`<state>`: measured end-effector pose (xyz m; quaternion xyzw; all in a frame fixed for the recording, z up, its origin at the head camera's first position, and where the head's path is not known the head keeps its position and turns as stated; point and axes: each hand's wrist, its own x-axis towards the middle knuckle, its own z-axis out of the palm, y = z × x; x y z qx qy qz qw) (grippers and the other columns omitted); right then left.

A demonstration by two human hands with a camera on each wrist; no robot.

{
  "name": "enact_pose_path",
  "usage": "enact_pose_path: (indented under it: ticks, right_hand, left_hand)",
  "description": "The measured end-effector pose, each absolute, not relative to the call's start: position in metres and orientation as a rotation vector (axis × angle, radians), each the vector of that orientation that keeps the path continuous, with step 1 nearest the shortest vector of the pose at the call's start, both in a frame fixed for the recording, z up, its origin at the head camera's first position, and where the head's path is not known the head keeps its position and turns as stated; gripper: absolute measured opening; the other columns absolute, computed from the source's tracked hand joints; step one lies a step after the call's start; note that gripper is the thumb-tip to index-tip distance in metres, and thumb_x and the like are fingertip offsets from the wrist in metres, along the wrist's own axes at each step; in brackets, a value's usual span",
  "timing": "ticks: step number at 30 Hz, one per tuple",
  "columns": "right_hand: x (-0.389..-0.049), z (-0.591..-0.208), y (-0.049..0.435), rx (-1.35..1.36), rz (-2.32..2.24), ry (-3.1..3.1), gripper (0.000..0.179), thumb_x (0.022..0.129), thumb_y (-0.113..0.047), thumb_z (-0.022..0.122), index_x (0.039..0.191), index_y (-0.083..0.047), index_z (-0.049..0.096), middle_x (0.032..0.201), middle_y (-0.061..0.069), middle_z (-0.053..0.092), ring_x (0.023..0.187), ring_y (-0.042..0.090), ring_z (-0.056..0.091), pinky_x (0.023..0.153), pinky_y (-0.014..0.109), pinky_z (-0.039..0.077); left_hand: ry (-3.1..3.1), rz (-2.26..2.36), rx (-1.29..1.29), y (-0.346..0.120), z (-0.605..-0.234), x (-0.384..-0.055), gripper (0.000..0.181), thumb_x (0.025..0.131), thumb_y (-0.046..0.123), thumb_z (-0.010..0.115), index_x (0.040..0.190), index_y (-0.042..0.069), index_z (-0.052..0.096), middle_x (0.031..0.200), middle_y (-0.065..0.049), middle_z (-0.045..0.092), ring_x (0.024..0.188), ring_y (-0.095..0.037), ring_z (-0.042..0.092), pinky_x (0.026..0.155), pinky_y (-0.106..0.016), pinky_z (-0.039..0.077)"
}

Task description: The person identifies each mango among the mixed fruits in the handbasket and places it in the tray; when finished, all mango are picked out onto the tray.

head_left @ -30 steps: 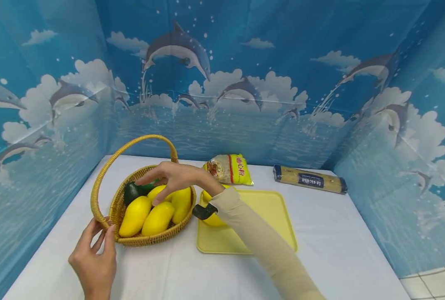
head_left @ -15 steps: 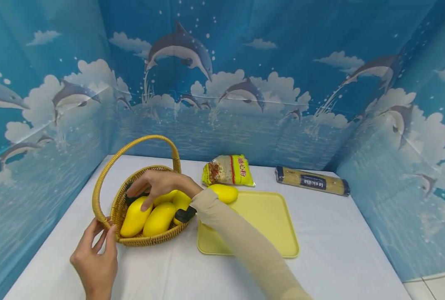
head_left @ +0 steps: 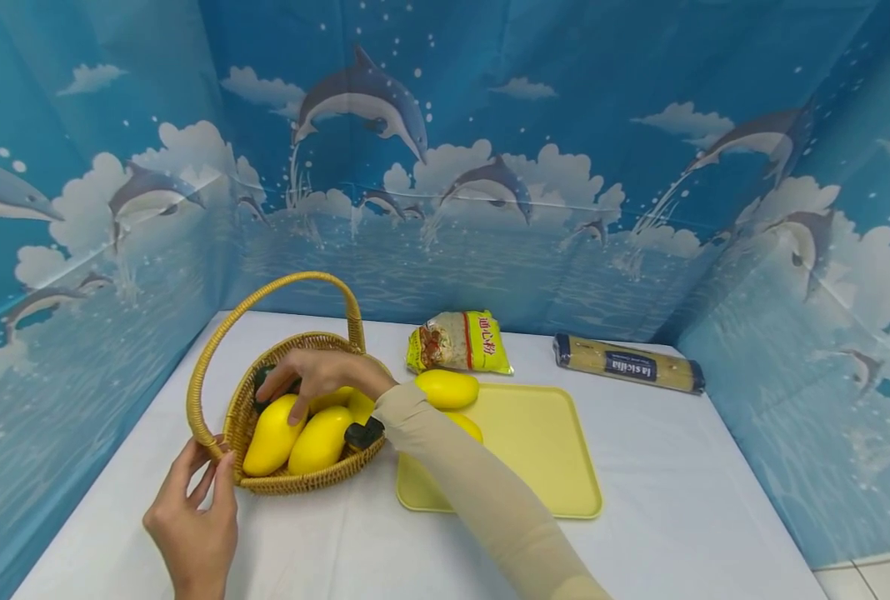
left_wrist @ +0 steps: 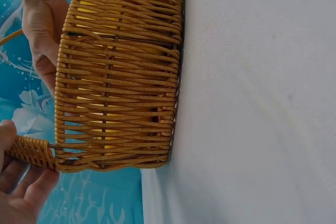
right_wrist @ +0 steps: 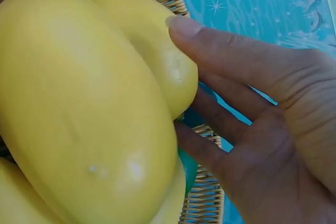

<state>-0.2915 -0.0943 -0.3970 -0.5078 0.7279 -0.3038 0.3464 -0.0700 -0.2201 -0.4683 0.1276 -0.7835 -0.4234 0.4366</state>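
Observation:
A woven wicker basket [head_left: 317, 482] with a tall arched handle holds several yellow mangoes and a dark green item [head_left: 263, 379], mostly hidden. My left hand [head_left: 196, 517] pinches the handle's near base between thumb and fingers; the left wrist view shows this grip beside the basket wall [left_wrist: 115, 103]. My right hand [head_left: 317, 375] reaches into the basket over the leftmost mango [head_left: 271, 437]. In the right wrist view its thumb lies on that mango [right_wrist: 168, 72] and its fingers pass behind it. Another mango [right_wrist: 84, 108] fills the foreground there.
Right of the basket lies a yellow tray [head_left: 542, 450], with two mangoes [head_left: 447, 389] at its left, partly covered by my right sleeve [head_left: 482, 500]. Behind it sits a yellow food bag [head_left: 460, 342]. A long pasta pack [head_left: 628, 364] lies at the back right. Dolphin-print curtains [head_left: 445, 233] enclose the table.
My right hand has moved down and left, from above the fruit onto the leftmost mango, uncovering more of the mangoes on the tray. The left hand keeps its hold on the handle.

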Motion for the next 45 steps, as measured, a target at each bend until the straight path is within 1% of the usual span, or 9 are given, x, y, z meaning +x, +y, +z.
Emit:
enact_pose_path:
  ticks: [4, 11, 15, 22, 25, 30, 35, 41, 45]
  right_hand:
    - [-0.291, -0.4, -0.094, -1.364, -0.754, 1.924, 0.058, 0.091, 0.001, 0.085, 0.145, 0.0, 0.065, 0.148, 0.009, 0.067, 0.133, 0.013, 0.063, 0.106, 0.01, 0.052]
    - [-0.289, -0.404, -0.095, -1.474, -0.597, 2.017, 0.057, 0.093, 0.0, 0.084, 0.147, -0.006, 0.066, 0.148, 0.004, 0.067, 0.137, 0.01, 0.059, 0.112, 0.013, 0.049]
    - [-0.29, -0.404, -0.094, -1.486, -0.593, 2.034, 0.056, 0.093, 0.001, 0.083, 0.146, -0.005, 0.067, 0.147, 0.004, 0.068, 0.135, 0.01, 0.061, 0.111, 0.013, 0.05]
    - [-0.291, -0.405, -0.091, -1.502, -0.595, 2.077, 0.056, 0.091, -0.004, 0.087, 0.144, -0.005, 0.068, 0.146, 0.004, 0.069, 0.134, 0.01, 0.062, 0.108, 0.01, 0.051]
    - [-0.29, -0.403, -0.089, -1.506, -0.602, 2.089, 0.056, 0.091, -0.005, 0.088, 0.144, -0.004, 0.069, 0.146, 0.005, 0.069, 0.133, 0.011, 0.063, 0.107, 0.009, 0.051]
    - [-0.288, -0.397, -0.082, -1.524, -0.659, 2.096, 0.055, 0.09, -0.005, 0.088, 0.142, -0.002, 0.069, 0.143, 0.008, 0.071, 0.131, 0.015, 0.065, 0.106, 0.012, 0.053]
    - [-0.289, -0.391, -0.073, -1.546, -0.705, 2.107, 0.054, 0.091, -0.009, 0.088, 0.142, -0.003, 0.069, 0.142, 0.007, 0.071, 0.128, 0.012, 0.067, 0.106, 0.012, 0.054]
    - [-0.29, -0.384, -0.057, -1.604, -0.783, 2.11, 0.052, 0.091, -0.01, 0.088, 0.139, 0.001, 0.071, 0.137, 0.012, 0.074, 0.12, 0.017, 0.07, 0.098, 0.014, 0.058]
    - [-0.288, -0.379, -0.045, -1.576, -0.858, 2.085, 0.052, 0.094, -0.008, 0.085, 0.141, 0.003, 0.068, 0.139, 0.016, 0.072, 0.119, 0.017, 0.071, 0.095, 0.015, 0.061]
  left_hand:
    - [-1.949, -1.049, 0.323, -0.219, -0.468, -0.07, 0.046, 0.092, -0.01, 0.08, 0.136, -0.007, 0.069, 0.121, -0.022, 0.077, 0.111, 0.017, 0.058, 0.091, -0.005, 0.053]
    - [-1.932, -1.065, 0.321, -0.221, -0.47, -0.07, 0.044, 0.092, -0.013, 0.078, 0.135, -0.009, 0.068, 0.121, -0.023, 0.077, 0.112, 0.015, 0.06, 0.092, -0.005, 0.054]
    - [-1.932, -1.065, 0.317, -0.221, -0.471, -0.071, 0.044, 0.092, -0.013, 0.078, 0.135, -0.009, 0.068, 0.121, -0.024, 0.076, 0.112, 0.015, 0.06, 0.092, -0.006, 0.054]
    - [-1.931, -1.058, 0.326, -0.221, -0.47, -0.071, 0.044, 0.092, -0.012, 0.078, 0.134, -0.01, 0.068, 0.122, -0.026, 0.075, 0.112, 0.016, 0.059, 0.091, -0.005, 0.053]
    - [-1.935, -1.059, 0.324, -0.221, -0.47, -0.071, 0.044, 0.092, -0.012, 0.078, 0.135, -0.01, 0.068, 0.123, -0.025, 0.076, 0.113, 0.016, 0.059, 0.091, -0.006, 0.053]
    - [-1.939, -1.061, 0.321, -0.22, -0.47, -0.07, 0.045, 0.092, -0.012, 0.078, 0.135, -0.01, 0.068, 0.123, -0.024, 0.076, 0.112, 0.016, 0.059, 0.091, -0.006, 0.053]
    - [-1.935, -1.06, 0.319, -0.22, -0.47, -0.071, 0.043, 0.092, -0.012, 0.078, 0.134, -0.01, 0.068, 0.123, -0.025, 0.076, 0.112, 0.016, 0.059, 0.091, -0.006, 0.054]
    - [-1.929, -1.064, 0.311, -0.221, -0.471, -0.071, 0.043, 0.092, -0.012, 0.078, 0.134, -0.011, 0.068, 0.122, -0.025, 0.076, 0.113, 0.015, 0.06, 0.092, -0.006, 0.054]
    - [-1.926, -1.071, 0.312, -0.221, -0.471, -0.07, 0.043, 0.092, -0.012, 0.078, 0.134, -0.01, 0.068, 0.121, -0.025, 0.076, 0.113, 0.014, 0.061, 0.092, -0.006, 0.054]
